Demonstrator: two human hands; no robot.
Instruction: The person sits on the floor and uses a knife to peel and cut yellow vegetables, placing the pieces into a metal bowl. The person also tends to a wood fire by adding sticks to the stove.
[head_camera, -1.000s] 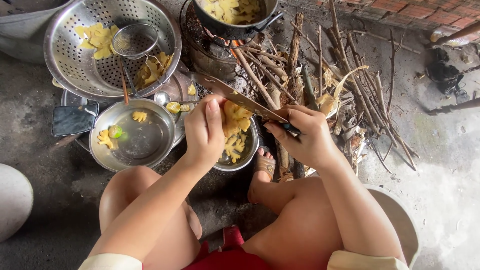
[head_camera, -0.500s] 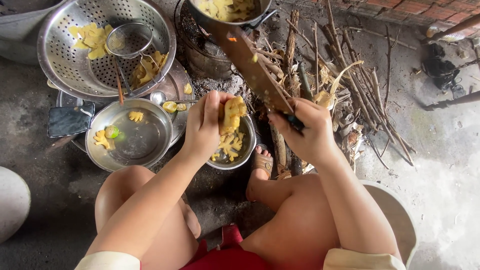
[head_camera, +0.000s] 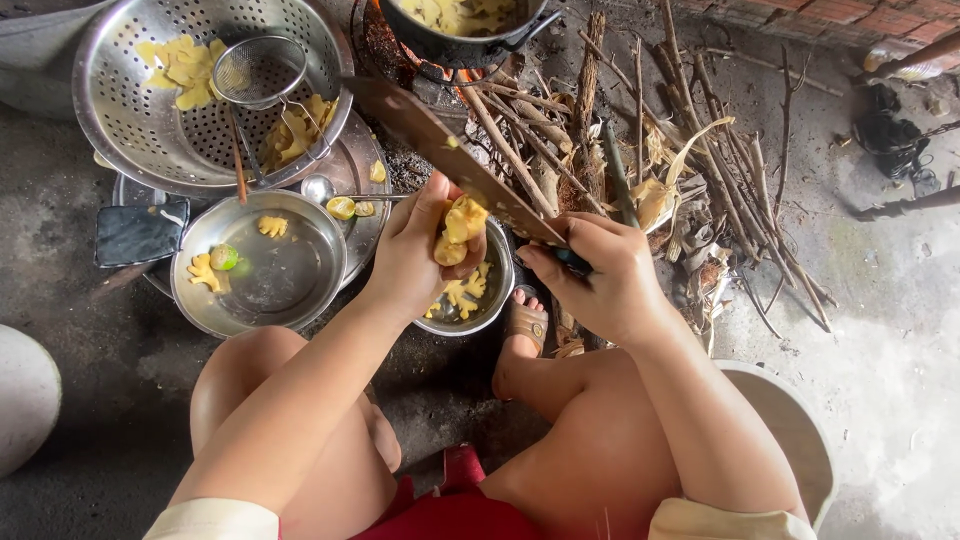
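My left hand (head_camera: 420, 250) grips a yellow piece of food (head_camera: 460, 228) over a small steel bowl (head_camera: 497, 290) that holds more yellow pieces. My right hand (head_camera: 600, 275) is closed on the dark handle of a long knife (head_camera: 450, 160). The blade slants up to the left, and its edge rests against the top of the yellow piece. I squat on the ground with both knees below the hands.
A steel colander (head_camera: 130, 130) with yellow pieces and a wire strainer (head_camera: 255, 72) sits at upper left. Below it is a steel bowl (head_camera: 300, 270) with water and a lime half. A black pot (head_camera: 450, 35) stands over a fire, with firewood sticks (head_camera: 640, 150) to the right.
My left hand lifted the yellow piece higher out of the small bowl. The knife swung from lying across the bowl to slanting up left against the piece.
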